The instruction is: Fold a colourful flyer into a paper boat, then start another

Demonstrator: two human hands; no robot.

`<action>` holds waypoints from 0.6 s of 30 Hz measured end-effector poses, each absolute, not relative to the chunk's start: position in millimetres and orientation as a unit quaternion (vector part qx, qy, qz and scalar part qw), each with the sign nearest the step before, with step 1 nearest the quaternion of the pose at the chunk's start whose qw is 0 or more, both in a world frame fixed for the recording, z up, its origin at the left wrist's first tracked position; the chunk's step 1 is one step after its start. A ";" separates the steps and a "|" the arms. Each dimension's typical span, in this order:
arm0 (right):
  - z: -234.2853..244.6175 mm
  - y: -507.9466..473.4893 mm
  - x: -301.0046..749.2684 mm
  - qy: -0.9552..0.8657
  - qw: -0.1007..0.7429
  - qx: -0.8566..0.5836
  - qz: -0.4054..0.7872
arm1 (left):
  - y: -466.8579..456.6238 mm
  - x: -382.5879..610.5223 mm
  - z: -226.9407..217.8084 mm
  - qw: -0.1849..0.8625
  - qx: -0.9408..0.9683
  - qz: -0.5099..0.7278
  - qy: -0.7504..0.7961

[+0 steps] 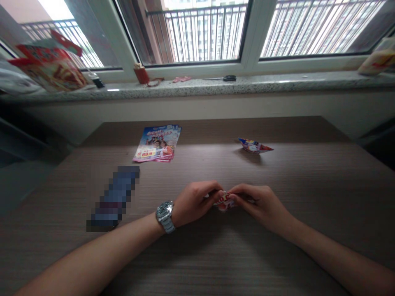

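over the wood-grain table (pixel 286 172), both hands (pixel 194 203) pinch folded paper (pixel 224 206)

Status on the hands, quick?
Left hand, right hand pinching small folded printed paper between them. Paper boat, flyer stack farther up the table, not touched.

The person's two arms are bare from the wrists up to where the view cuts them off, with no sleeve or cuff on either the left forearm (pixel 92 257) or the right forearm (pixel 342 263). The left hand (pixel 194 203) and the right hand (pixel 262 205) are bare too. A chunky wristwatch (pixel 165 216) sits on the left wrist, with a round steel case, a thick dark-toned bezel and a dial too small to read. Its bracelet is made of broad, polished silver-coloured metal links, and it fits closely around the wrist.
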State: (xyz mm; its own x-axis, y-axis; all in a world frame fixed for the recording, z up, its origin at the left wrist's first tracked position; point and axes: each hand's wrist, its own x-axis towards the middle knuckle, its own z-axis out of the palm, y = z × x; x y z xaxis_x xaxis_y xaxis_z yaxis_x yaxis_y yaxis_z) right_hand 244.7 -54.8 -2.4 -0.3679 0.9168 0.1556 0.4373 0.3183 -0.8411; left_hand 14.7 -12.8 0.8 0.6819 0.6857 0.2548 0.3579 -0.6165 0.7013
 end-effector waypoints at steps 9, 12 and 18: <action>-2.2 -55.3 245.3 -0.742 0.328 -0.450 0.373 | -14.2 13.4 2.6 0.312 0.869 0.248 0.294; -1.2 -54.8 244.7 -0.737 0.324 -0.454 0.381 | -13.1 13.6 2.0 0.309 0.868 0.250 0.298; -0.3 -53.5 242.9 -0.739 0.326 -0.453 0.377 | -12.1 14.1 1.9 0.309 0.866 0.261 0.293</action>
